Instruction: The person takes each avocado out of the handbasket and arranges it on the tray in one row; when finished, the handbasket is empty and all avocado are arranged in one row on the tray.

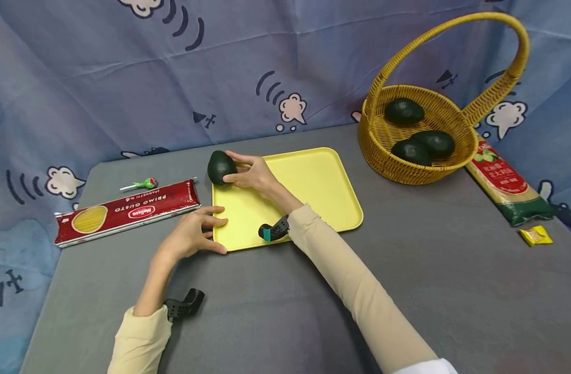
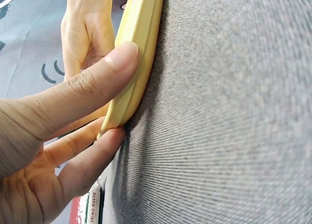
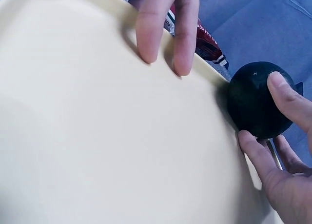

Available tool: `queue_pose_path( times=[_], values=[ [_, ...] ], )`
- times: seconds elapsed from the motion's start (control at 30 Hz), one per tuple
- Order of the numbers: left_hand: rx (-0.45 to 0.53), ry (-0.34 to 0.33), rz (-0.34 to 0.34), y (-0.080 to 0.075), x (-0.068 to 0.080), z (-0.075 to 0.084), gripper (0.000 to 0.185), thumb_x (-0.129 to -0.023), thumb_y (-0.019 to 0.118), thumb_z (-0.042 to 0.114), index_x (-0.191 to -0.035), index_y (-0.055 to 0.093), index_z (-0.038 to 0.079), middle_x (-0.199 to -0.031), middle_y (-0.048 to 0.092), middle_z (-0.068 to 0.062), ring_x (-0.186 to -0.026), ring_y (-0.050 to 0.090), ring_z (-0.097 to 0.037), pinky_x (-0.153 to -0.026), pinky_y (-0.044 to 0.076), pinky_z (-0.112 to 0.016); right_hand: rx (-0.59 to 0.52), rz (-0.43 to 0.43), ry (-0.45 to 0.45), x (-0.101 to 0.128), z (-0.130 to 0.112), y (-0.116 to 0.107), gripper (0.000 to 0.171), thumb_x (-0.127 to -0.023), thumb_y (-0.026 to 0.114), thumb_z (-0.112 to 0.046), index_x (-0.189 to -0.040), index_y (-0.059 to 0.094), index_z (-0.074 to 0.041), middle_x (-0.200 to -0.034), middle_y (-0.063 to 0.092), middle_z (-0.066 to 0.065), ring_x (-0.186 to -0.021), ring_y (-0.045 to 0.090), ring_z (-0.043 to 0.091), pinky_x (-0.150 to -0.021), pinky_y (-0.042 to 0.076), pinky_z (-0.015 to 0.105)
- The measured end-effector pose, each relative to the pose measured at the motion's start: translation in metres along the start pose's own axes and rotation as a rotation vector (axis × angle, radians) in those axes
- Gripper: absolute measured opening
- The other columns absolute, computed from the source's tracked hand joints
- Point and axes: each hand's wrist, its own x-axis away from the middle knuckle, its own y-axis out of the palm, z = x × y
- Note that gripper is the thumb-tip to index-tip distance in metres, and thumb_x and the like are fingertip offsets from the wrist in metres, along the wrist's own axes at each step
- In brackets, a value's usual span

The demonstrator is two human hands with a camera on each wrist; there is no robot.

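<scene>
At the far left corner of the yellow tray [image 1: 308, 192], my right hand [image 1: 253, 174] holds a dark green avocado [image 1: 221, 167]. The right wrist view shows the thumb across the avocado [image 3: 258, 99] and the fingers at the tray's rim below it. My left hand [image 1: 191, 231] grips the tray's near left corner. In the left wrist view, its thumb lies against the tray's outer wall [image 2: 141, 53] and a fingertip sits at the corner's underside. Two of its fingertips [image 3: 148, 43] reach over the rim onto the tray's inner surface in the right wrist view.
Left of the tray lie a red spaghetti pack [image 1: 128, 213] and a lollipop [image 1: 145, 183]. A wicker basket [image 1: 376, 150] with a tall handle stands back right, holding three avocados [image 1: 403, 111]. Beside it are a red and green pack [image 1: 507, 179] and a small yellow packet [image 1: 536, 236].
</scene>
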Motion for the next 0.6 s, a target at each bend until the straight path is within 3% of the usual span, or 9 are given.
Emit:
queue_pose_path(
  times=[0.3, 0.6],
  values=[
    [-0.002, -0.006, -0.007, 0.000, -0.002, 0.002, 0.062, -0.067, 0.088, 0.016, -0.120, 0.064, -0.007, -0.139, 0.047, -0.022, -0.107, 0.063, -0.031, -0.086, 0.055, -0.039, -0.005, -0.009, 0.000, 0.007, -0.005, -0.012, 0.060, -0.082, 0.073, 0.002, -0.138, 0.055, -0.015, -0.138, 0.053, 0.011, -0.116, 0.058, 0.024, -0.084, 0.056, 0.034],
    [-0.004, -0.040, -0.018, -0.001, 0.001, 0.002, 0.064, -0.068, 0.088, 0.018, -0.122, 0.063, -0.006, -0.140, 0.046, -0.020, -0.108, 0.063, -0.030, -0.088, 0.054, -0.040, 0.015, -0.024, -0.023, 0.030, -0.014, -0.046, 0.057, -0.087, 0.069, 0.000, -0.140, 0.050, -0.008, -0.142, 0.046, 0.017, -0.113, 0.059, 0.031, -0.091, 0.053, 0.036]
  ],
)
